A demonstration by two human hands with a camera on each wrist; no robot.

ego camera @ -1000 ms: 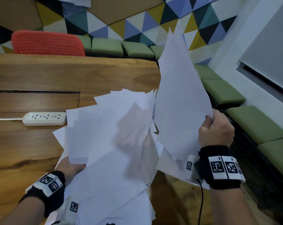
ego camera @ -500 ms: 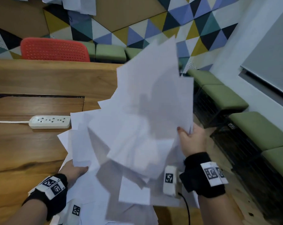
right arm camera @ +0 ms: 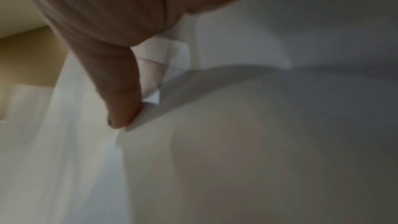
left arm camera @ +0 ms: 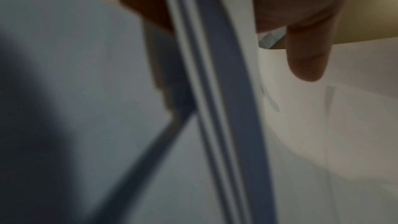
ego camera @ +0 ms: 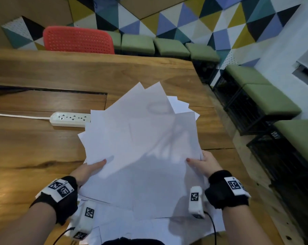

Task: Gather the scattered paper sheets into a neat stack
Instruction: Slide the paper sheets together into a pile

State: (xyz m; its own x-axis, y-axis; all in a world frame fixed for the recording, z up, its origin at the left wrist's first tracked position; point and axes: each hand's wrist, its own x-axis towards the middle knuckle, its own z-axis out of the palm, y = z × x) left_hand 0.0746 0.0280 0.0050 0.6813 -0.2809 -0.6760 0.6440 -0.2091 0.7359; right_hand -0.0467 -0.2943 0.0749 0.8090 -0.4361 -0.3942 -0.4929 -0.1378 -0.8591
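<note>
A fanned, uneven pile of white paper sheets [ego camera: 140, 147] lies over the wooden table [ego camera: 34, 147] in the head view. My left hand [ego camera: 89, 169] grips the pile's left edge, thumb on top. My right hand [ego camera: 204, 165] grips the right edge the same way. More loose sheets [ego camera: 149, 230] lie underneath, near my body. The left wrist view shows a thumb [left arm camera: 305, 60] over the paper [left arm camera: 323, 142], with sheet edges beside it. In the right wrist view a thumb [right arm camera: 120, 100] presses on the sheets [right arm camera: 258, 142]. The fingers under the pile are hidden.
A white power strip [ego camera: 70, 119] with its cable lies on the table just left of the pile's far end. A red chair [ego camera: 79, 40] stands behind the table. Green stools [ego camera: 266, 99] line the wall to the right, past the table's right edge.
My right hand has swung its raised sheets down and to the left onto the pile. Both hands now hold the pile by its sides, and the left thumb has come on top.
</note>
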